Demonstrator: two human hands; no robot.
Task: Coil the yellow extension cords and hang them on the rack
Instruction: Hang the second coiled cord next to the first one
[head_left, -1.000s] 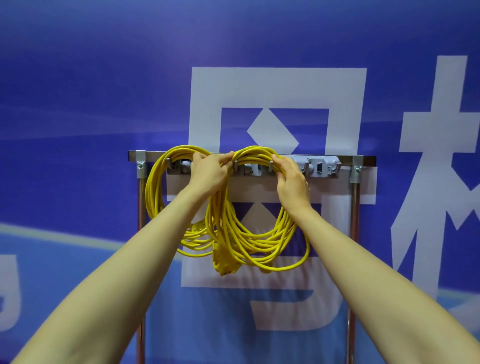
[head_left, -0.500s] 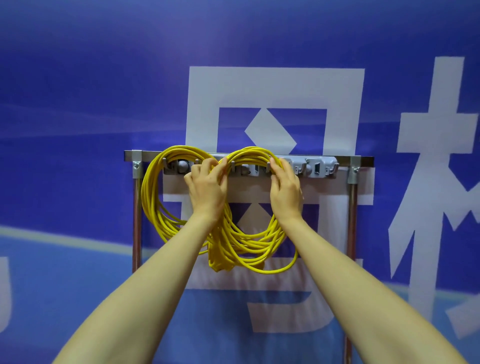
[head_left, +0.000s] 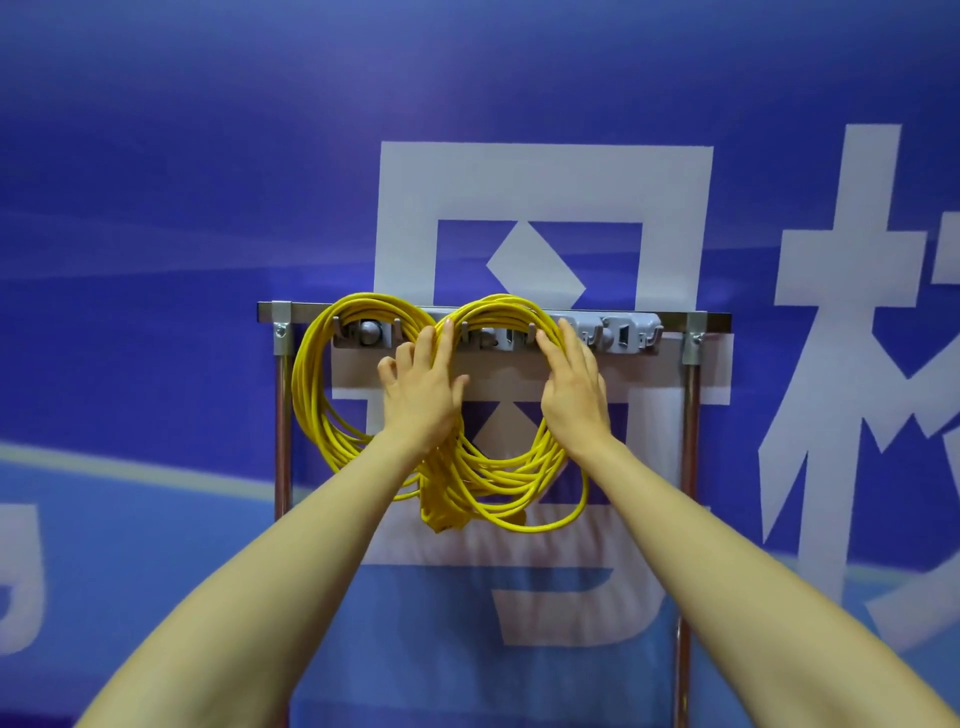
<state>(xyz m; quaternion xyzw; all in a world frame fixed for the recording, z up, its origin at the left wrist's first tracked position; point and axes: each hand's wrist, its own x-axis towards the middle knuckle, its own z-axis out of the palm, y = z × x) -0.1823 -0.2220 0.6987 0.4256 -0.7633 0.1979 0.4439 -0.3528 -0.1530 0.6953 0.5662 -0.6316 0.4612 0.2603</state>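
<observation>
Rack (head_left: 675, 315) is crowded on its left and middle. Left coil (head_left: 311, 395) hangs from the left end of the bar and right coil (head_left: 498, 306) from the middle, and their strands overlap at the centre. Left hand (head_left: 423, 387) lies flat over that overlap. Right hand (head_left: 574, 389) lies flat on the right coil's right side. Both block a frontal reach there.

Free room: the bare hooks at the right end of the grey hook strip (head_left: 623, 332), between the right hand and the right post (head_left: 690, 431). There is also an open gap inside the right coil's loop, under the strip. Left post (head_left: 283, 431) is just beside the left coil, leaving a narrow slot. Banner wall (head_left: 156, 208) backs everything.
</observation>
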